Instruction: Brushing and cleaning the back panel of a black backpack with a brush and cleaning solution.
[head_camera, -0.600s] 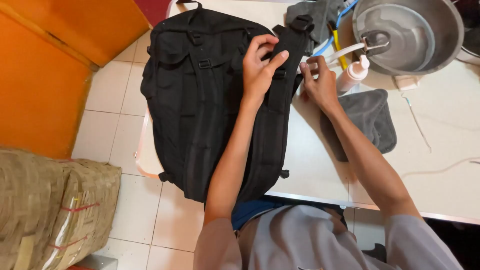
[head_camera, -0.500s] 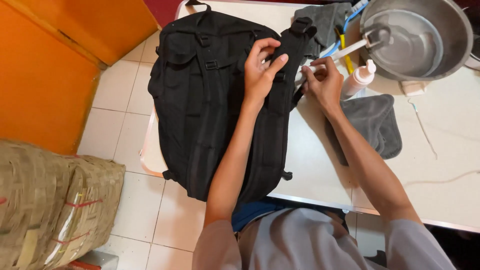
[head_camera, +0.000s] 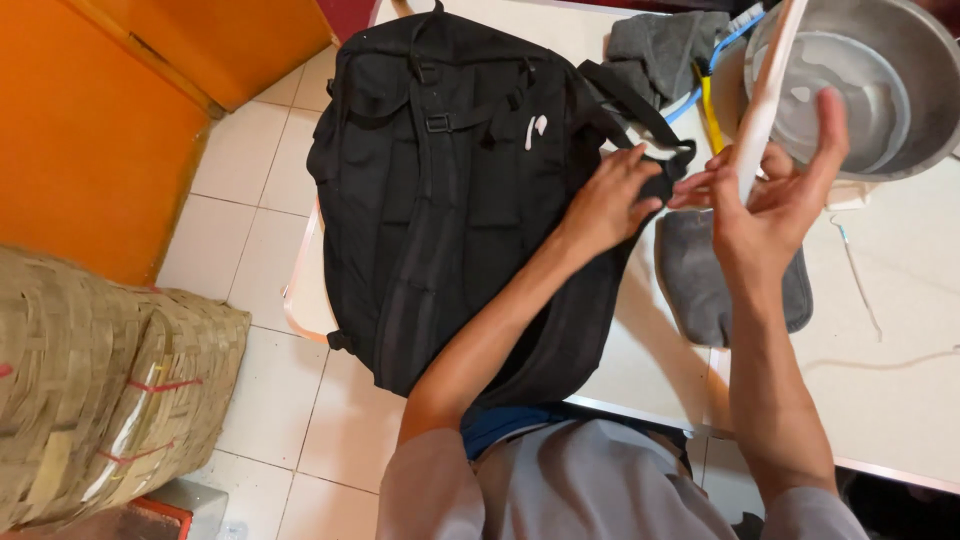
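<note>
Since half a second back the right hand (head_camera: 765, 205) has swung up off the strap area and now sits raised with its fingers fanned out, a long thin white stick-shaped tool (head_camera: 765, 95) held loosely between thumb and fingers and pointing up and away toward the basin. Before, that tool lay lower and flatter across the strap. Left hand (head_camera: 610, 200) hasn't gone far: it's pressed down on the right edge of the big black fabric backpack (head_camera: 450, 200), fingertips pinching the black webbing shoulder strap (head_camera: 640, 115) where it ends near the table's middle. So the key bit: the pack lies flat with its long axis running away from the person, hanging partly off the left edge of the white table (head_camera: 900, 350), and it's to the left of both hands, the left hand clearly the nearer one and already on it. The two hands nearly meet at the fingertips just beside the strap end. Counts: one backpack, one white tool, one round metal basin (head_camera: 880, 90) at top right, two grey cloths (a dark grey pad (head_camera: 690, 280) lying under the right wrist, a crumpled grey rag (head_camera: 660, 45) up top), one woven straw basket (head_camera: 90, 390) on the tiled floor at left.
</note>
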